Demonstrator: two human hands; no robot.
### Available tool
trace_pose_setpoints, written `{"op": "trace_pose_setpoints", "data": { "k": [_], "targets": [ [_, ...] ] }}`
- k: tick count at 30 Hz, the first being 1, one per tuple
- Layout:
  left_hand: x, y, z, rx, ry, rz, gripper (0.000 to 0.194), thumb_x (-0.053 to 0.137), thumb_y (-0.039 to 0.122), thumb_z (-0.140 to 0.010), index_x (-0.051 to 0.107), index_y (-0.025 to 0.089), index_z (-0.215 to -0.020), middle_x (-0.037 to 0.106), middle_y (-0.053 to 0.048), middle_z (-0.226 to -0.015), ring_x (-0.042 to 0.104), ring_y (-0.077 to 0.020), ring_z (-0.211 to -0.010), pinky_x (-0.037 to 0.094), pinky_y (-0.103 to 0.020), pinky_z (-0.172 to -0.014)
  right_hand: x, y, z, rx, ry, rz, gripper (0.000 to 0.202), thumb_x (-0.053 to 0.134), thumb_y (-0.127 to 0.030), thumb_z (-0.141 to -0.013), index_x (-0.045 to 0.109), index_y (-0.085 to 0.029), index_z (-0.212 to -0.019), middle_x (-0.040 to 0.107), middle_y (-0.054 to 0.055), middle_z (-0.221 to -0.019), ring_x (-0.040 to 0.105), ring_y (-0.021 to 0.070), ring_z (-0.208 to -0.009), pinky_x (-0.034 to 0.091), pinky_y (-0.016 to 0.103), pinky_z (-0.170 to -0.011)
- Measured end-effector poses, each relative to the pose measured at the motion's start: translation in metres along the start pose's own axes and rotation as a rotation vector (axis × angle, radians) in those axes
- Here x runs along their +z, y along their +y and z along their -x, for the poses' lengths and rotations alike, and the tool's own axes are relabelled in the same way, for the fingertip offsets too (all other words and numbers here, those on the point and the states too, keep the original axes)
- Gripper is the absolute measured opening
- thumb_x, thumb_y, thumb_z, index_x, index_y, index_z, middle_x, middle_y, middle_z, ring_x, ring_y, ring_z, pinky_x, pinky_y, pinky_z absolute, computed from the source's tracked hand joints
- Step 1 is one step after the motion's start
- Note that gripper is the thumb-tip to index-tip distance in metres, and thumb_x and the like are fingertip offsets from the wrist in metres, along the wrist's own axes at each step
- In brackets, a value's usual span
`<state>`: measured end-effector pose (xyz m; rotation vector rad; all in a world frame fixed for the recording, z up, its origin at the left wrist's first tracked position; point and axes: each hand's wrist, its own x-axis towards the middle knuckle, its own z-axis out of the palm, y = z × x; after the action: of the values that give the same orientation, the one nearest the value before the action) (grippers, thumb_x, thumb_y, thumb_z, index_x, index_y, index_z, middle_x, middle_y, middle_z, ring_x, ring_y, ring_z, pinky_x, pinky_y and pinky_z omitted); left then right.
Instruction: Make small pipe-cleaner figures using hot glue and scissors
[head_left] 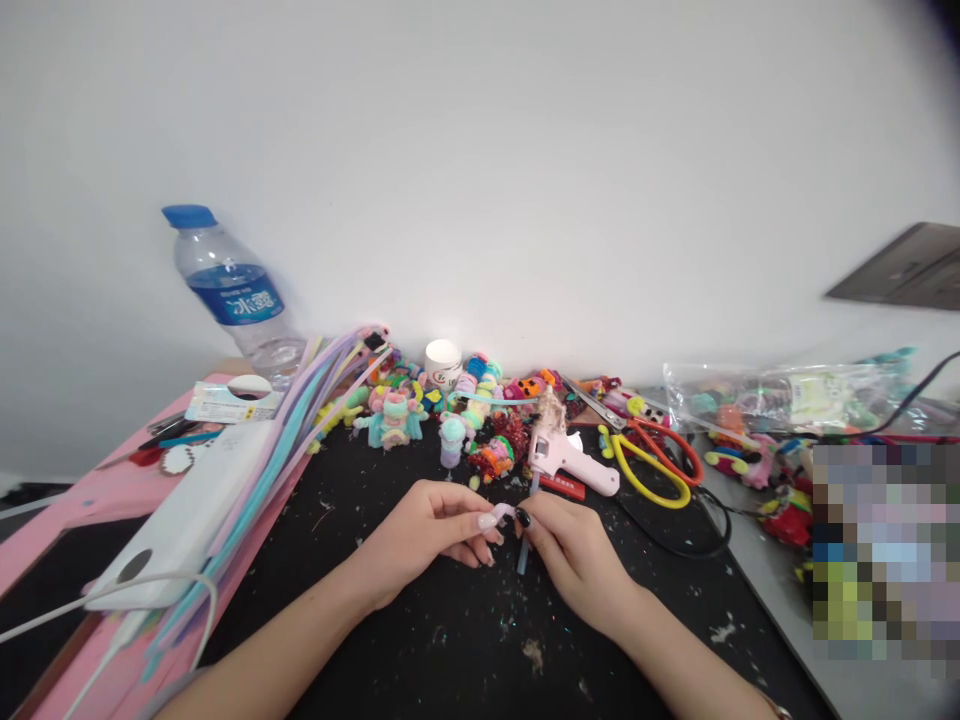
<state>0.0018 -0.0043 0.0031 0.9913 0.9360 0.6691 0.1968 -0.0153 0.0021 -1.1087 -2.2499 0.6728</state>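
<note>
Between my two hands, above the black mat (450, 640), is a small pale purple fuzzy piece (504, 513), bent into a curve. My left hand (442, 525) pinches its left side between thumb and index finger, the other fingers curled below. On its right side, the dark-nailed fingers of my right hand (559, 540) are closed on it. Just beyond my right hand lies a pink glue gun (574, 462), a clear glue stick (523, 556) reaching down beside the fingers. A small purple and green fuzzy figure (451, 442) stands beyond my left hand.
Yellow and orange scissors (649, 470) lie right of the glue gun, near a black cable (712, 545). Colourful fuzzy figures (394, 415) line the wall around a white cup (443, 363). At left are fuzzy stems (281, 450), a white box (180, 510) and a water bottle (232, 290).
</note>
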Motion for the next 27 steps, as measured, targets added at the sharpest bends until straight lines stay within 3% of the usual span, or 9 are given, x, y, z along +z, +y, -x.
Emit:
{"op": "trace_pose_setpoints", "data": {
  "k": [8, 20, 24, 27],
  "targets": [
    [0.0014, -0.0027, 0.0005, 0.147, 0.051, -0.075, 0.019, 0.062, 0.028, -0.078, 0.067, 0.01, -0.075, 0.065, -0.003, -0.065, 0.057, -0.0108, -0.054, 0.047, -0.022, -0.055, -0.0001, -0.0021, 0.001, 0.007, -0.119, 0.062, 0.021, 0.033, -0.015, -0.091, 0.048, -0.018, -0.077, 0.05, 0.001, -0.069, 0.047, 0.0133, -0.06, 0.037, 0.023, -0.056],
    [0.0069, -0.0021, 0.0036, 0.266, 0.111, -0.437, 0.02, 0.056, 0.025, -0.079, 0.061, 0.012, -0.065, 0.054, 0.001, -0.057, 0.051, -0.0101, -0.05, 0.04, -0.021, -0.05, -0.0012, -0.0063, -0.0006, -0.087, -0.207, 0.155, 0.02, 0.035, -0.013, -0.089, 0.044, -0.019, -0.072, 0.046, -0.001, -0.065, 0.042, 0.0123, -0.056, 0.031, 0.023, -0.052],
    [0.008, -0.0008, 0.0059, 0.407, 0.071, -0.685, 0.023, 0.054, 0.017, -0.079, 0.058, 0.014, -0.057, 0.049, 0.002, -0.056, 0.048, -0.0099, -0.053, 0.036, -0.02, -0.051, -0.0017, -0.0071, -0.0002, -0.122, -0.198, 0.166, 0.022, 0.037, -0.015, -0.088, 0.04, -0.019, -0.066, 0.042, -0.002, -0.062, 0.038, 0.012, -0.054, 0.027, 0.025, -0.051],
    [0.0084, 0.0004, 0.008, 0.477, -0.027, -0.82, 0.022, 0.053, 0.016, -0.08, 0.059, 0.015, -0.059, 0.05, 0.001, -0.057, 0.047, -0.0108, -0.056, 0.036, -0.021, -0.055, -0.003, -0.0079, -0.0017, -0.108, -0.19, 0.127, 0.024, 0.037, -0.014, -0.087, 0.037, -0.019, -0.064, 0.039, -0.003, -0.06, 0.036, 0.0113, -0.053, 0.025, 0.025, -0.051]
  ]
}}
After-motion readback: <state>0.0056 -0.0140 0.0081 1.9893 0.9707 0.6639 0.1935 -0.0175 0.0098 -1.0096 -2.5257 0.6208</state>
